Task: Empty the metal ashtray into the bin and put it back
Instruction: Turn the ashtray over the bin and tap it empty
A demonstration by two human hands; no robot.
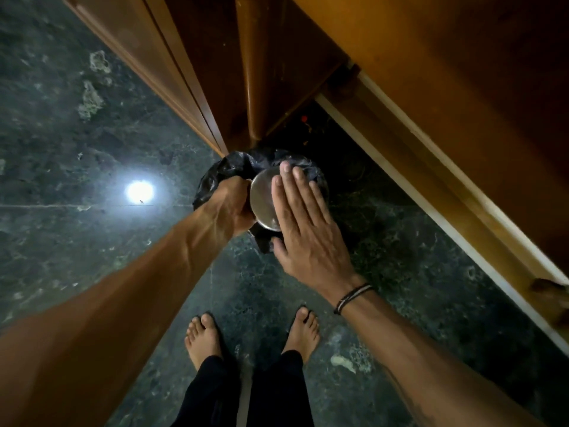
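Note:
The round metal ashtray (261,201) is held upside down over the bin (228,167), which is lined with a black plastic bag and stands on the floor by a wooden post. My left hand (232,206) grips the ashtray by its left rim. With its fingers straight and together, my right hand (303,223) lies flat against the ashtray's upturned base. The inside of the bin is hidden beneath the ashtray and both hands.
Wooden furniture (431,87) rises ahead and to the right, with a white strip along its lower edge. The floor (77,134) is dark green stone with a bright lamp reflection (140,191). My bare feet (252,337) stand just behind the bin.

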